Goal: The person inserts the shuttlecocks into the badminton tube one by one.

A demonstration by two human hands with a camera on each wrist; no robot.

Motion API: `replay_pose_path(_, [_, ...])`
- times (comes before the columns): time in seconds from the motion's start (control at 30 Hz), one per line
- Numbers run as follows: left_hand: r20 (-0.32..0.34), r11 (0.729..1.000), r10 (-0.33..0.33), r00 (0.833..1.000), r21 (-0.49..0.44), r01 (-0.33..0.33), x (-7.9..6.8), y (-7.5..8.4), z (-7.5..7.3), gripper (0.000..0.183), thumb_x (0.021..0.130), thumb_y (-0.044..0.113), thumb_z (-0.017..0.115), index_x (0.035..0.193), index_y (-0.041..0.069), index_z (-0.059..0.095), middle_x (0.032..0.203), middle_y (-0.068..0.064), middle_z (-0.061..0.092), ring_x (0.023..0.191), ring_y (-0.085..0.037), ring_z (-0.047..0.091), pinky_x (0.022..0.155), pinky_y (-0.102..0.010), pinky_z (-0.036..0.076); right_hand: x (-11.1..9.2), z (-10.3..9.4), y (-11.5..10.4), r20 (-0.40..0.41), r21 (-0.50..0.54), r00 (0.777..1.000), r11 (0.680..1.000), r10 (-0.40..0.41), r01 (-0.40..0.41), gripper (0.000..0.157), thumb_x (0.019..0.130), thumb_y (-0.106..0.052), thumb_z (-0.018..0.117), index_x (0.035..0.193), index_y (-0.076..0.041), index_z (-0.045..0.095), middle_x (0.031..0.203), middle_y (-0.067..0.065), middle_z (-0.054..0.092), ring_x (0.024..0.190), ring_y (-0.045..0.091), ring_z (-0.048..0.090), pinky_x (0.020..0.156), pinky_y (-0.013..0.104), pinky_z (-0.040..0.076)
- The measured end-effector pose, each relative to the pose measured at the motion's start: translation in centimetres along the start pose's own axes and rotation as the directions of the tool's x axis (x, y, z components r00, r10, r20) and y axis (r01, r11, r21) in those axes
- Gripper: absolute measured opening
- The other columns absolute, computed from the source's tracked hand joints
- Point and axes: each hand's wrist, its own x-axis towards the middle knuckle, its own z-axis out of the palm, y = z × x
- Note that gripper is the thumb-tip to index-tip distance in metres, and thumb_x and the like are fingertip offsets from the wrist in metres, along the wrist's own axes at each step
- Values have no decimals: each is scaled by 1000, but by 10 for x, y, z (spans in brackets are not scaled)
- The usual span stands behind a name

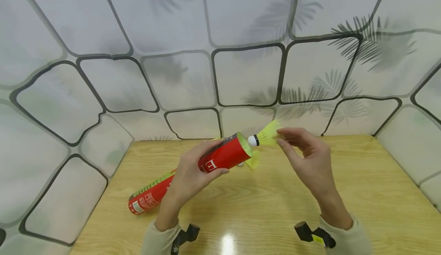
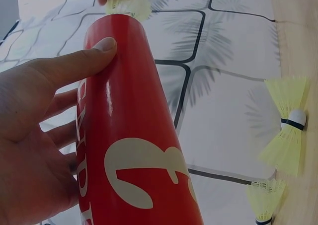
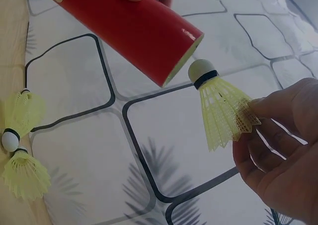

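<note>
My left hand (image 1: pixel 186 174) grips a long red shuttlecock tube (image 1: pixel 227 153), thumb along its near side. The tube slants up to the right, with its open mouth facing my right hand (image 1: pixel 311 161). That hand pinches a yellow shuttlecock (image 1: pixel 267 135) by the rim of its skirt. The white head of the shuttlecock points at the mouth, just outside it and apart from the rim, as the right wrist view shows with the shuttlecock (image 3: pixel 223 108) beside the tube (image 3: pixel 134 31). How much lies inside the tube is hidden.
Other yellow shuttlecocks lie on the wooden table (image 1: pixel 275 216) behind the tube; one skirt (image 1: pixel 253 160) shows below the mouth. The left wrist view shows a shuttlecock (image 2: pixel 266 197) near two more. A patterned cloth backdrop (image 1: pixel 248 75) rises along the table's back and sides.
</note>
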Motion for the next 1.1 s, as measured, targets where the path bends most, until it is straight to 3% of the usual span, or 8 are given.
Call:
replay_pose_path(0.4, [12, 999, 39, 999, 15, -39, 3, 4, 3, 70, 78, 17, 92, 141, 17, 61, 134, 5, 65, 116, -13, 62, 92, -38, 57, -8, 20, -2, 58, 2, 998, 1000, -3, 3, 31, 86, 20, 69, 111, 2, 73, 106, 12, 73, 98, 13, 68, 92, 23, 54])
replay_pose_path(0.8, [13, 999, 32, 999, 21, -33, 2, 3, 0, 70, 78, 16, 92, 141, 17, 60, 134, 6, 64, 116, -12, 61, 94, -36, 56, -15, 42, -1, 150, -14, 988, 999, -41, 44, 31, 89, 15, 70, 110, -6, 76, 108, 5, 76, 106, 16, 70, 93, 23, 54])
replay_pose_path(1.1, [8, 999, 44, 999, 15, -44, 0, 3, 0, 70, 78, 17, 92, 140, 16, 61, 134, 5, 65, 115, -12, 62, 93, -37, 57, -17, 45, -1, 221, 6, 975, 999, 36, -38, 26, 92, 11, 68, 111, -6, 74, 111, 3, 75, 107, 15, 70, 92, 26, 55])
